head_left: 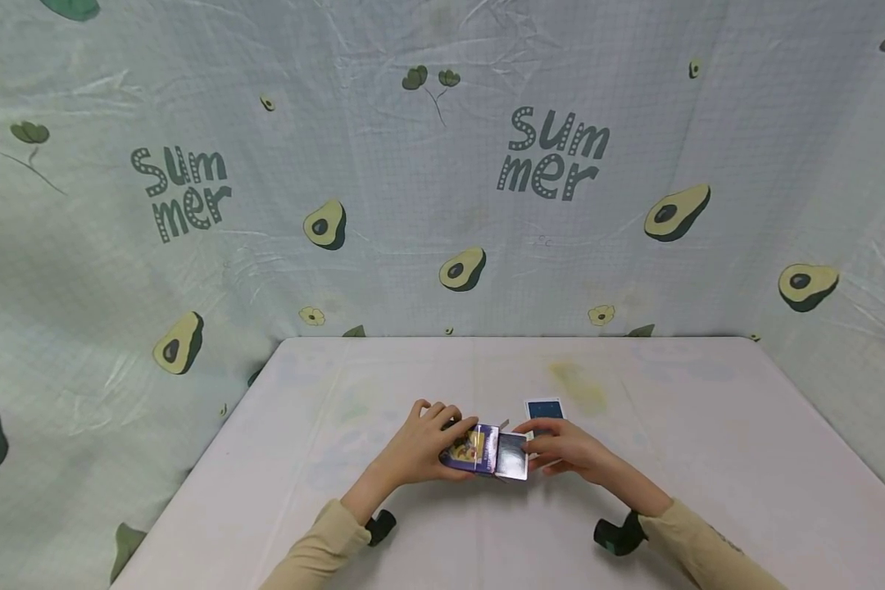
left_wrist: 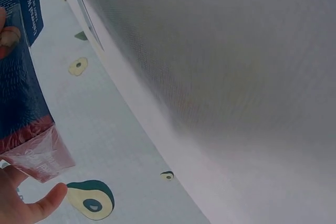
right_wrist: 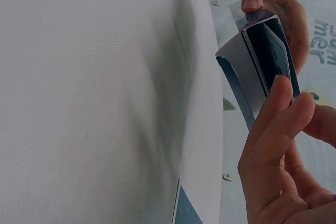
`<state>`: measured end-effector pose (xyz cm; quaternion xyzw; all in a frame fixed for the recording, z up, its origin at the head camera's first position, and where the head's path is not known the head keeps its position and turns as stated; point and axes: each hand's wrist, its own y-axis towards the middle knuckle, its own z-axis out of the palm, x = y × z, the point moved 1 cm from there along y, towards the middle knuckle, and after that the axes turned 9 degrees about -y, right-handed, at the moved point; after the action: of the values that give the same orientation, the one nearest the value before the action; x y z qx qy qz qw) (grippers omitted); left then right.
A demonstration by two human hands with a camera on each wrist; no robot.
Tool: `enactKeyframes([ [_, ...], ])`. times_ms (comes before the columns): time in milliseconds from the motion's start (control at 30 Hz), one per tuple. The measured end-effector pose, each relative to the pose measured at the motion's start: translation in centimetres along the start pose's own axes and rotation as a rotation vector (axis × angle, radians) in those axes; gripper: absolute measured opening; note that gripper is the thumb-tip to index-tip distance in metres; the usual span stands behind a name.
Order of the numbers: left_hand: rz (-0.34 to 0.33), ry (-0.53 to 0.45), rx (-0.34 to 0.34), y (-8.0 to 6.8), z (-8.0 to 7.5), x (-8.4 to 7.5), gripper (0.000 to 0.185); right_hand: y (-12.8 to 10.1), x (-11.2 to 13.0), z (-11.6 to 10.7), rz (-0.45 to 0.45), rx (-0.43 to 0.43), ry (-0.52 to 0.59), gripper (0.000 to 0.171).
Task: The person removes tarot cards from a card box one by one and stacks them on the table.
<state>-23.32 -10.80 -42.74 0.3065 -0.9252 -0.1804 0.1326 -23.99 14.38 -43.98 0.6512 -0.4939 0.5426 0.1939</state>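
My left hand [head_left: 431,447] grips a small purple card box [head_left: 474,449] with a colourful picture on its face. Clear plastic wrap [left_wrist: 42,156] covers one end of it in the left wrist view. At the box's opened end a silvery flap [head_left: 512,456] sticks out toward my right hand [head_left: 568,449]. In the right wrist view, the fingertips [right_wrist: 283,85] of that hand touch the edge of the opening, with the fingers spread and lightly bent. Dark contents [right_wrist: 268,51] show inside the box. A blue card with a white border [head_left: 545,409] lies on the table, partly hidden behind the right hand.
The white table [head_left: 383,377] bears a faint yellow stain behind the card. A cloth backdrop [head_left: 383,164] with avocado prints and "summer" lettering rises behind and at both sides. Dark devices [head_left: 619,537] sit on both wrists.
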Motion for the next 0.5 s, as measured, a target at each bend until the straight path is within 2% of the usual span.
enactKeyframes([
  [133,-0.003,0.007,0.002,0.0,0.0,0.1,0.074,-0.1,-0.3,-0.4,0.006,-0.005,-0.003,0.049],
  [333,-0.02,-0.005,0.01,0.0,-0.1,0.1,0.072,0.0,-0.7,-0.7,0.045,-0.045,-0.013,0.039],
  [500,-0.026,-0.011,0.011,-0.1,-0.1,0.1,0.072,-0.2,-0.9,-1.1,0.052,-0.058,-0.028,0.038],
])
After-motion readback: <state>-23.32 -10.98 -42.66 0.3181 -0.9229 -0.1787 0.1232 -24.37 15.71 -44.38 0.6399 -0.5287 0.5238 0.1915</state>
